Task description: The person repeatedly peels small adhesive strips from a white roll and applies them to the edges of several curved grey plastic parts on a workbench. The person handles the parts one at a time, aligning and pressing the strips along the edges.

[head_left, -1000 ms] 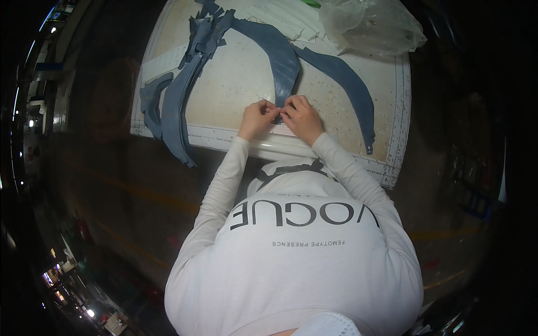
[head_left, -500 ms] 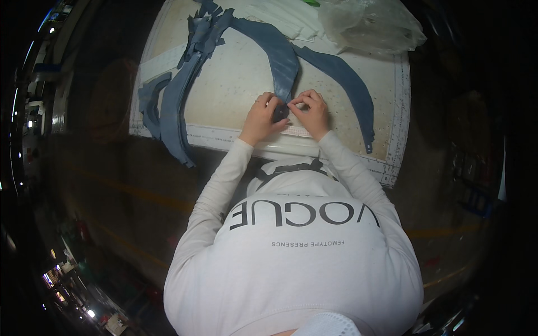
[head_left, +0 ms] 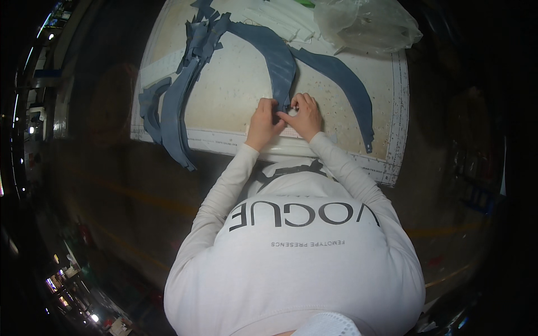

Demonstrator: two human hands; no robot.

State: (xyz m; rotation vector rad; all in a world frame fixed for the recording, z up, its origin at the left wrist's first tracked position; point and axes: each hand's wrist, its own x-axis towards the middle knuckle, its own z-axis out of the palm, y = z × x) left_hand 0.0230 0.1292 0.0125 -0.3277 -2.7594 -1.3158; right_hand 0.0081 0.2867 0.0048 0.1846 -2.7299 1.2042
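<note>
A curved blue-grey strip of sheet material [head_left: 278, 63] runs down the middle of the table, its near end between my two hands. My left hand [head_left: 262, 124] is closed round the left side of that end. Opposite it, my right hand [head_left: 304, 117] has curled fingers and a thumb reaching across to the strip's right edge, close to the left thumb. The fingers cover most of the near end, so its exact fold is hidden. A second curved blue-grey strip [head_left: 343, 78] lies flat to the right, touching neither hand.
Several blue-grey strips [head_left: 175, 115] lie heaped at the left, hanging over the table's near edge. White strips [head_left: 283, 19] and a clear plastic bag [head_left: 367, 25] lie at the back. The pale, speckled table [head_left: 221, 84] has a printed border.
My right hand has shifted left, its thumb now across the strip's end. My left fingers have drawn in, and the dark end that showed between my hands is mostly covered.
</note>
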